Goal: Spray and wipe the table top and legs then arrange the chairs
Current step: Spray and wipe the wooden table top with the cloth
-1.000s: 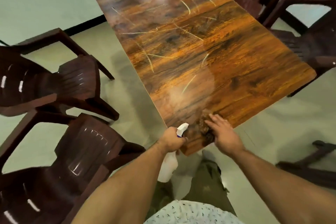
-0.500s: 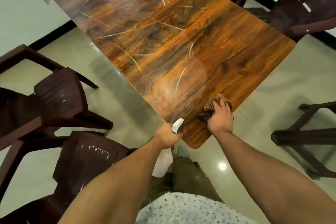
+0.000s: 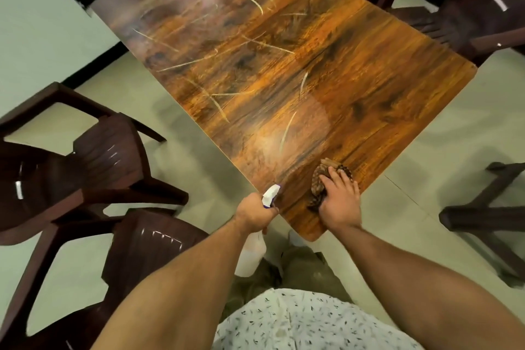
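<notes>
Left hand gripping plastic spray bottle, right hand flat on crumpled cloth, glossy woodgrain table

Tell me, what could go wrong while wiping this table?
The cloth under the right hand is near the table corner, so it might slip off the edge. The left hand holds the spray bottle at the edge; spray might hit the floor, making it slippery.

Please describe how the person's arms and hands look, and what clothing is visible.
Both forearms are bare, with no sleeves, gloves, watch or rings visible on the left hand or right hand. Below them show a white shirt with small dark leaf-like specks and olive-green trousers.
</notes>
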`<state>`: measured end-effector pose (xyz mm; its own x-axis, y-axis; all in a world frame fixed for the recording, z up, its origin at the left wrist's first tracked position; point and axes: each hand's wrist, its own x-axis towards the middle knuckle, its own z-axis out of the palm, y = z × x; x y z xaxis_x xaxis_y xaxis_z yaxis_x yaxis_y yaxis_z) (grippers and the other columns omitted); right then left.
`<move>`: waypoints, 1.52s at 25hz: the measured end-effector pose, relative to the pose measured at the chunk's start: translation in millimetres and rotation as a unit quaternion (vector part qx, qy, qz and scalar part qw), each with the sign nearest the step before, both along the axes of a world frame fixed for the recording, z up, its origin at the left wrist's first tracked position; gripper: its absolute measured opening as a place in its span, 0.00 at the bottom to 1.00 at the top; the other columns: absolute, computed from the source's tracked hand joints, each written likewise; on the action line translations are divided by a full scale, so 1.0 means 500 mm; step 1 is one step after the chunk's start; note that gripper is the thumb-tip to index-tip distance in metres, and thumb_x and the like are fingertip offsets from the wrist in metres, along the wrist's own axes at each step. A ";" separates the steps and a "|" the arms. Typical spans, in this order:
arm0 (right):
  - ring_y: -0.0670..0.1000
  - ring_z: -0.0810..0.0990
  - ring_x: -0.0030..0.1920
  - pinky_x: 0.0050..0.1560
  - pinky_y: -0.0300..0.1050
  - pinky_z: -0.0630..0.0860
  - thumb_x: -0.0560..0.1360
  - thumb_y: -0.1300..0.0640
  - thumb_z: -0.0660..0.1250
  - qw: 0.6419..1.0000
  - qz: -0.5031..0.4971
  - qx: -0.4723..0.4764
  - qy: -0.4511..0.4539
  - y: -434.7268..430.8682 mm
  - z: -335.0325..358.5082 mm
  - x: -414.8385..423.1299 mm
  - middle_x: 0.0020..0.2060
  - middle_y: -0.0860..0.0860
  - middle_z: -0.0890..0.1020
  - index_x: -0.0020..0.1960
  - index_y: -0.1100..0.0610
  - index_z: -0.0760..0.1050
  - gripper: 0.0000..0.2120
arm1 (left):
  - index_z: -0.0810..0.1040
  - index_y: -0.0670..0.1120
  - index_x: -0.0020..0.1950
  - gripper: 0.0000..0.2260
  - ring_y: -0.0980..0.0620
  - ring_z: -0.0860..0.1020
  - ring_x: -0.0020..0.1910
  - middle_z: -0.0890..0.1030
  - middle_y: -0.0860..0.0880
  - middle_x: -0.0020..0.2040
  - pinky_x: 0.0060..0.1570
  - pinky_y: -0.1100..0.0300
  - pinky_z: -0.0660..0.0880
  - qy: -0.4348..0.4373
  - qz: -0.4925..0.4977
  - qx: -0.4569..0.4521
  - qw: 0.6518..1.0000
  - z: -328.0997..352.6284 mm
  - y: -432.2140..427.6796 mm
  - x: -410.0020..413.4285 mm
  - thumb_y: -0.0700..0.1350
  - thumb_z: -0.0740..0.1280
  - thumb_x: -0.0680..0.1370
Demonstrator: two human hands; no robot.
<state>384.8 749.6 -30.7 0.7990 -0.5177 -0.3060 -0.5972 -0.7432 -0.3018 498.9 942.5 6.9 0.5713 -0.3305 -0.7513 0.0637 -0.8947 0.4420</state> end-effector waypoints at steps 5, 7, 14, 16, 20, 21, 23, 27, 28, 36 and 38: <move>0.49 0.49 0.80 0.77 0.52 0.37 0.75 0.56 0.61 0.934 0.344 0.093 0.016 0.093 0.013 -0.031 0.79 0.44 0.58 0.75 0.45 0.67 0.28 | 0.82 0.40 0.45 0.11 0.40 0.85 0.38 0.86 0.39 0.40 0.47 0.42 0.82 -0.006 -0.029 -0.002 1.000 -0.001 -0.008 0.011 0.48 0.69 0.78; 0.47 0.49 0.80 0.78 0.52 0.37 0.75 0.58 0.62 0.927 0.359 0.113 0.014 0.033 0.008 -0.072 0.79 0.42 0.59 0.74 0.44 0.69 0.28 | 0.82 0.41 0.47 0.10 0.40 0.85 0.42 0.86 0.39 0.43 0.48 0.41 0.82 -0.002 -0.036 -0.011 0.999 0.006 -0.017 0.014 0.48 0.69 0.79; 0.56 0.62 0.77 0.76 0.62 0.59 0.73 0.61 0.68 0.989 0.117 0.058 -0.070 0.148 -0.044 -0.094 0.76 0.50 0.68 0.71 0.49 0.74 0.26 | 0.76 0.47 0.40 0.10 0.49 0.81 0.35 0.81 0.46 0.36 0.41 0.52 0.77 -0.008 -0.085 -0.024 0.996 -0.009 -0.009 0.029 0.46 0.69 0.80; 0.50 0.57 0.79 0.78 0.58 0.54 0.72 0.59 0.69 0.954 0.272 0.110 -0.060 0.165 -0.046 -0.121 0.77 0.46 0.65 0.71 0.46 0.73 0.28 | 0.76 0.46 0.38 0.11 0.51 0.79 0.30 0.79 0.48 0.31 0.36 0.56 0.75 -0.012 -0.090 -0.017 0.996 -0.006 0.000 0.041 0.46 0.69 0.80; 0.52 0.63 0.77 0.76 0.58 0.60 0.76 0.64 0.65 0.985 0.051 0.106 -0.127 0.086 -0.045 -0.104 0.74 0.47 0.70 0.70 0.48 0.75 0.24 | 0.80 0.41 0.50 0.10 0.44 0.84 0.35 0.82 0.44 0.38 0.45 0.49 0.82 -0.016 -0.084 -0.011 0.996 0.003 0.016 0.075 0.47 0.70 0.78; 0.53 0.62 0.77 0.77 0.57 0.59 0.77 0.63 0.63 0.986 -0.087 0.083 -0.118 0.078 -0.038 -0.070 0.75 0.48 0.69 0.71 0.49 0.74 0.23 | 0.79 0.41 0.50 0.09 0.44 0.85 0.36 0.82 0.44 0.38 0.45 0.50 0.82 -0.015 -0.082 -0.011 0.996 0.007 0.020 0.080 0.47 0.70 0.79; 0.54 0.54 0.79 0.79 0.54 0.50 0.80 0.59 0.60 0.956 -0.280 0.063 -0.063 0.090 -0.004 0.027 0.79 0.50 0.61 0.76 0.49 0.67 0.25 | 0.79 0.42 0.47 0.08 0.43 0.85 0.37 0.82 0.43 0.38 0.45 0.49 0.82 -0.025 -0.087 -0.003 0.996 0.011 0.023 0.096 0.47 0.70 0.79; 0.52 0.44 0.81 0.79 0.57 0.42 0.80 0.55 0.56 0.996 0.076 0.045 -0.023 0.179 0.006 0.103 0.81 0.49 0.51 0.80 0.48 0.58 0.28 | 0.80 0.41 0.45 0.07 0.42 0.84 0.36 0.83 0.42 0.38 0.42 0.49 0.83 -0.040 -0.083 0.001 0.996 0.013 0.019 0.137 0.45 0.71 0.76; 0.51 0.45 0.81 0.79 0.57 0.42 0.80 0.55 0.56 0.975 0.210 0.062 -0.023 0.177 0.007 0.088 0.81 0.48 0.51 0.80 0.47 0.58 0.28 | 0.80 0.40 0.46 0.07 0.43 0.83 0.35 0.83 0.43 0.36 0.39 0.52 0.82 -0.039 -0.087 0.003 0.995 0.019 0.018 0.147 0.44 0.71 0.76; 0.52 0.45 0.81 0.79 0.55 0.41 0.81 0.53 0.57 0.979 -0.203 -0.003 0.000 0.084 0.002 0.228 0.81 0.48 0.50 0.81 0.47 0.53 0.30 | 0.71 0.46 0.66 0.17 0.47 0.79 0.53 0.78 0.47 0.57 0.56 0.54 0.80 0.020 -0.170 0.031 0.985 0.032 -0.058 0.282 0.48 0.71 0.80; 0.51 0.46 0.81 0.79 0.54 0.42 0.82 0.54 0.55 0.994 -0.111 0.003 -0.020 0.086 -0.008 0.223 0.81 0.48 0.51 0.80 0.47 0.55 0.28 | 0.73 0.47 0.66 0.19 0.48 0.82 0.45 0.82 0.45 0.56 0.52 0.52 0.83 0.068 -0.239 0.036 0.968 0.020 -0.084 0.325 0.49 0.73 0.79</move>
